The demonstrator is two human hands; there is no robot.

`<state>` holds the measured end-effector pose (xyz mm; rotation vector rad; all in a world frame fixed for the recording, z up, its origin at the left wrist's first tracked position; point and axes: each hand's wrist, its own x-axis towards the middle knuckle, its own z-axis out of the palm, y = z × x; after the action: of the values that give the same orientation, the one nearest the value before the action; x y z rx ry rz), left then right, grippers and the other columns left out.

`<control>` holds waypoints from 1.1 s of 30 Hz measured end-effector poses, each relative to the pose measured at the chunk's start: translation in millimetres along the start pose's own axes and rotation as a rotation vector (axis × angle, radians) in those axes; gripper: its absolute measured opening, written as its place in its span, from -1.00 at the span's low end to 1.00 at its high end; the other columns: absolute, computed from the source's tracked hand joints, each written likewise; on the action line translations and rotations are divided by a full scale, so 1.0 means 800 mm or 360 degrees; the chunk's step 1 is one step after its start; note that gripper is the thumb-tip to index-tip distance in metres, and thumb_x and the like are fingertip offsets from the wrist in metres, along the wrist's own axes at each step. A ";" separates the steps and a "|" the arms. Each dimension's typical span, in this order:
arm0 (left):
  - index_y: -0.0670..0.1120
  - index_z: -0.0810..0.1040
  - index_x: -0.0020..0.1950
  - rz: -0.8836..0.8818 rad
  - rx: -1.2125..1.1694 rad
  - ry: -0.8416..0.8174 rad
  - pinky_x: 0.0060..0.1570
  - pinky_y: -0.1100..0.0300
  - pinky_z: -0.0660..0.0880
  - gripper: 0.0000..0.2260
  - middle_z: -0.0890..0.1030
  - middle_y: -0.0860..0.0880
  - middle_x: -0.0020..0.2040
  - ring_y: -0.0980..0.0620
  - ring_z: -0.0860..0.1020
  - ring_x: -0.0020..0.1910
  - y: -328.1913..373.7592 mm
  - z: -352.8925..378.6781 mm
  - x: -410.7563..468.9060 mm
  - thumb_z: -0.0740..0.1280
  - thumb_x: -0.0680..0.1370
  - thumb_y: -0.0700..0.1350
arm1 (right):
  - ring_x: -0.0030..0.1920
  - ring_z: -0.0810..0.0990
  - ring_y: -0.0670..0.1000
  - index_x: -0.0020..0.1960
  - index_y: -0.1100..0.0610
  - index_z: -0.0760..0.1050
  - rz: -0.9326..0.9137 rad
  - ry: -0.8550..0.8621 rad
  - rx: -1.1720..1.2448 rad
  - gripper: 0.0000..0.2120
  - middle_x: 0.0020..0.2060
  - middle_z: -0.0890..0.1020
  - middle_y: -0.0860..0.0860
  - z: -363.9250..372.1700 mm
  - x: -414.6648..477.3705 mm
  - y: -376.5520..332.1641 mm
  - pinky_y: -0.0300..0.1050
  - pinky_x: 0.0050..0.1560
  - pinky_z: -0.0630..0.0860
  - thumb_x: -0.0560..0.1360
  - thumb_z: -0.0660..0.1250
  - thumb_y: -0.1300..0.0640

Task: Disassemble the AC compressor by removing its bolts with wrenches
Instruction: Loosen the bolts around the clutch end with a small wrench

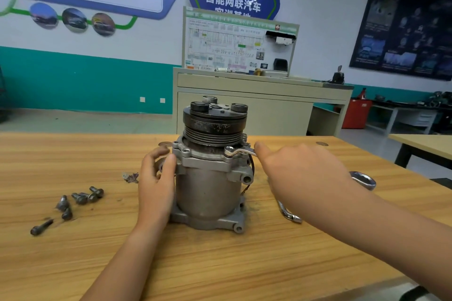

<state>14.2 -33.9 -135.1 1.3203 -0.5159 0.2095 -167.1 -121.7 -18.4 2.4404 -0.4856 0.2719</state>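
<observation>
A wooden table (220,264) filled the near half of the scene, with a beige training cabinet (244,95) and its wiring-diagram board standing far behind it. At the middle of the table the AC compressor (210,186) stood upright on its rear flange, its black grooved pulley (215,127) on top. The left hand (156,178) grasped the compressor's left side near the upper flange, thumb on the near face and fingers wrapped round behind. The right hand (300,173), to the right of the compressor, grasped the shaft of a ring wrench (238,152), with the thumb pointing along it and the fingers curled under, mostly hidden. The wrench's ring sat over a bolt on the upper flange's right ear. A large ring end (363,179) showed beyond the right hand; whether it belonged to the same tool could not be told. Another wrench (289,214) lay on the table under the right forearm. Loose bolts (80,200) lay scattered at near left, well apart from the compressor, and a small scrap of debris (130,176) lay just left of the left hand.
</observation>
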 end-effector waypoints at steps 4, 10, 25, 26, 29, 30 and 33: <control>0.00 0.52 -0.14 -0.0059 -0.0108 0.0022 -0.13 0.24 0.42 -0.87 0.57 0.06 -0.19 0.21 0.51 -0.19 0.007 -0.007 0.007 0.26 0.56 -0.18 | -0.53 0.15 -0.02 0.39 0.19 0.13 -0.0034 -0.0001 -0.0037 -0.58 -0.48 0.20 -0.02 0.001 0.001 -0.002 -0.17 -0.58 0.08 0.55 0.10 0.24; -0.04 0.50 -0.19 -0.0003 -0.0046 0.0068 -0.14 0.22 0.42 -0.84 0.55 0.03 -0.21 0.09 0.49 -0.17 0.007 -0.008 0.009 0.25 0.55 -0.24 | -0.54 0.16 -0.02 0.21 0.16 0.27 0.0015 -0.0016 -0.0024 -0.75 -0.49 0.22 -0.02 0.003 0.001 0.003 -0.16 -0.58 0.09 0.54 0.08 0.23; -0.16 0.50 -0.24 0.0335 0.0222 0.0159 -0.14 -0.19 0.49 -0.85 0.55 -0.11 -0.25 -0.23 0.53 -0.19 0.020 -0.012 -0.008 0.26 0.53 -0.29 | -0.52 0.18 0.01 0.47 0.29 -0.11 0.0014 -0.0191 0.0034 -0.41 -0.45 0.20 0.04 0.016 -0.005 -0.002 -0.14 -0.57 0.11 0.54 0.09 0.31; -0.16 0.51 -0.23 0.0335 0.0232 0.0150 -0.13 -0.19 0.49 -0.85 0.55 -0.11 -0.24 -0.22 0.53 -0.18 0.019 -0.012 -0.008 0.26 0.53 -0.28 | -0.52 0.18 0.01 0.47 0.30 -0.11 0.0003 -0.0176 0.0013 -0.42 -0.45 0.20 0.04 0.016 -0.005 -0.002 -0.14 -0.57 0.11 0.54 0.09 0.32; -0.18 0.50 -0.21 0.0351 0.0267 0.0129 -0.07 -0.09 0.49 -0.87 0.54 -0.09 -0.19 -0.17 0.52 -0.12 0.016 -0.012 -0.009 0.26 0.54 -0.27 | -0.53 0.19 0.02 0.45 0.35 -0.09 -0.0066 -0.0141 -0.0074 -0.44 -0.46 0.22 0.05 0.011 0.000 0.001 -0.14 -0.60 0.11 0.54 0.08 0.35; -0.17 0.49 -0.21 0.0357 0.0280 0.0134 -0.04 0.06 0.49 -0.88 0.52 -0.06 -0.13 -0.13 0.50 -0.06 0.016 -0.011 -0.010 0.27 0.54 -0.27 | -0.54 0.19 0.02 0.45 0.36 -0.06 -0.0103 -0.0138 -0.0122 -0.46 -0.47 0.22 0.05 0.010 0.003 0.005 -0.14 -0.60 0.11 0.54 0.08 0.34; -0.08 0.46 -0.17 0.0376 0.0315 0.0163 -0.06 0.63 0.24 -0.92 0.39 0.03 0.12 0.16 0.37 0.13 0.016 -0.005 -0.016 0.28 0.51 -0.11 | -0.53 0.20 0.01 0.37 0.31 0.12 -0.0187 -0.0104 -0.0178 -0.61 -0.49 0.23 0.02 0.008 0.014 0.023 -0.16 -0.58 0.14 0.57 0.04 0.24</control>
<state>-1.2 -24.8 -130.3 1.4310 -0.5744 0.5321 -163.7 -142.3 -9.8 2.3636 -0.3738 0.1130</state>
